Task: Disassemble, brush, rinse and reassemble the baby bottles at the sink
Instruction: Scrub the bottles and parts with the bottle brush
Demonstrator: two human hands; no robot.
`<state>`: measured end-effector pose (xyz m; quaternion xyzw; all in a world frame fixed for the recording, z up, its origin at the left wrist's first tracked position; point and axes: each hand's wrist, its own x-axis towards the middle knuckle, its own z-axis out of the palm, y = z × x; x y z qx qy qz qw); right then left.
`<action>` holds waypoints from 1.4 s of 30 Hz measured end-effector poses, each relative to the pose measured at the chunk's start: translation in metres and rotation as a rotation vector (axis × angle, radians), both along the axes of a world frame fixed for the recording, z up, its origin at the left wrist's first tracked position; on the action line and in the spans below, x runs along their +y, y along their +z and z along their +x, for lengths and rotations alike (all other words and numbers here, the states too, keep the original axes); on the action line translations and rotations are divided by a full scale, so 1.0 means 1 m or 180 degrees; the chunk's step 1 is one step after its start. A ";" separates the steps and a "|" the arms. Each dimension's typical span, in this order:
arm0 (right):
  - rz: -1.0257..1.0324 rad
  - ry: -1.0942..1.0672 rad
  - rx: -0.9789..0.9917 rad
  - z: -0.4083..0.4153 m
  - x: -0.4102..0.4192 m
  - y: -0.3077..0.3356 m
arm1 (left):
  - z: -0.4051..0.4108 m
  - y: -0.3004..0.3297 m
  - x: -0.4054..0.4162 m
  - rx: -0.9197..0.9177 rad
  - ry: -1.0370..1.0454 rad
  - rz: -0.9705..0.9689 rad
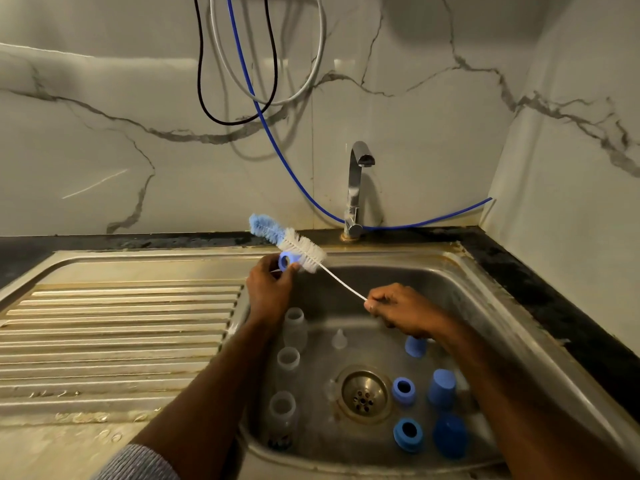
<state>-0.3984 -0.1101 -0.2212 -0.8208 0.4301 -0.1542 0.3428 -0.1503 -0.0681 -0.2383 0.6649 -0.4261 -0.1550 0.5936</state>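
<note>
Disassembly complete, judged from the layout: three clear bottle bodies (290,362) standing open-mouthed in the sink (485,306) below the left hand (268,292), with no rings, caps or teats attached. Brushing stage in progress. Left hand pinching a blue collar ring (285,262) between thumb and fingertips, held above the basin rim. Right hand (398,311) clamped on the thin white wire handle of the bottle brush (287,240), brush head lying against the ring just beyond the left fingers. Remaining parts not yet in hand: two blue collar rings (404,390) and three blue caps (441,389) below and near the right hand, beside the drain (364,396); one clear teat (339,339) between the two forearms. Tap (356,188) beyond both hands, no water visible. Rinsing and reassembly apparently outstanding. Materials: brush with dense white bristles and a fluffy blue tip on a flexible twisted shaft; rings of smooth rigid plastic, round with a central hole; bottles translucent, cylindrical; teat soft-looking, conical; sink brushed steel, stained, with a ribbed drainboard (121,327) to the outside of the left hand.
</note>
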 end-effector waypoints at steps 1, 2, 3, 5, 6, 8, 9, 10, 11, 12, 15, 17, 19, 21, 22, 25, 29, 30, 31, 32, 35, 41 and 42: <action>0.0201 0.0041 -0.0007 -0.007 -0.003 0.000 | 0.004 0.001 0.000 0.0051 0.0038 0.0015; 0.0328 0.0067 -0.0016 -0.012 -0.005 -0.001 | 0.006 0.000 0.000 0.0045 0.0033 0.0042; 0.0366 0.0072 -0.0013 -0.013 -0.005 -0.001 | 0.006 -0.001 0.000 -0.0032 -0.0022 0.0086; 0.0169 0.0055 -0.0026 -0.006 -0.002 -0.004 | -0.003 -0.005 0.000 -0.0310 -0.0260 0.0153; -0.0070 0.0022 -0.0047 0.002 0.002 -0.004 | -0.009 -0.007 0.000 -0.0455 -0.0385 0.0146; -0.0554 -0.0065 -0.0100 0.016 0.009 -0.001 | -0.019 -0.007 -0.002 -0.0591 -0.0501 0.0078; -0.0670 -0.0085 -0.0133 0.019 0.011 0.001 | -0.020 -0.005 -0.002 -0.0546 -0.0489 0.0038; -0.0700 -0.0089 -0.0136 0.018 0.010 0.003 | -0.019 -0.004 -0.003 -0.0443 -0.0447 0.0001; -0.0663 -0.0075 -0.0100 0.014 0.009 0.005 | -0.016 -0.003 -0.002 -0.0325 -0.0375 -0.0029; -0.0583 -0.0038 -0.0044 0.007 0.008 0.006 | -0.010 -0.002 -0.003 -0.0218 -0.0280 -0.0067; -0.0321 0.0096 0.0076 -0.006 0.005 0.009 | 0.002 -0.004 -0.003 -0.0132 -0.0136 -0.0109; -0.0422 -0.0009 0.0057 -0.003 0.004 0.006 | 0.000 -0.005 -0.003 -0.0190 -0.0235 -0.0046; -0.0712 -0.0274 -0.0085 0.006 0.005 0.003 | -0.009 -0.008 -0.005 -0.0261 -0.0421 0.0008; -0.0834 -0.0346 -0.0151 0.014 0.006 0.003 | -0.017 -0.010 -0.007 -0.0278 -0.0485 0.0025; -0.0767 -0.0286 -0.0126 0.014 0.006 0.003 | -0.020 -0.009 -0.008 -0.0185 -0.0464 0.0001; -0.0410 -0.0048 -0.0025 0.000 0.002 0.002 | -0.014 -0.003 -0.005 0.0317 -0.0290 -0.0130; -0.0169 -0.0079 -0.0280 -0.007 -0.003 -0.003 | -0.004 0.000 -0.001 0.1229 -0.0578 -0.0244; -0.0161 -0.0120 -0.0322 -0.004 -0.003 -0.004 | -0.006 0.002 0.000 0.1831 -0.0793 -0.0338; -0.0167 -0.0160 -0.0357 -0.002 -0.003 -0.004 | -0.007 0.005 0.001 0.2380 -0.0988 -0.0438; -0.0175 -0.0199 -0.0385 -0.001 -0.003 -0.005 | -0.008 0.007 0.000 0.2801 -0.1117 -0.0527; -0.0200 -0.0220 -0.0465 0.005 0.000 -0.004 | -0.007 0.011 0.000 0.3120 -0.1300 -0.0370; -0.0657 -0.0288 -0.0399 0.020 0.008 -0.003 | -0.017 0.018 0.004 0.3207 -0.1569 -0.0267; -0.0611 -0.0247 -0.0364 0.016 0.006 -0.002 | -0.014 0.018 0.003 0.3319 -0.1512 -0.0338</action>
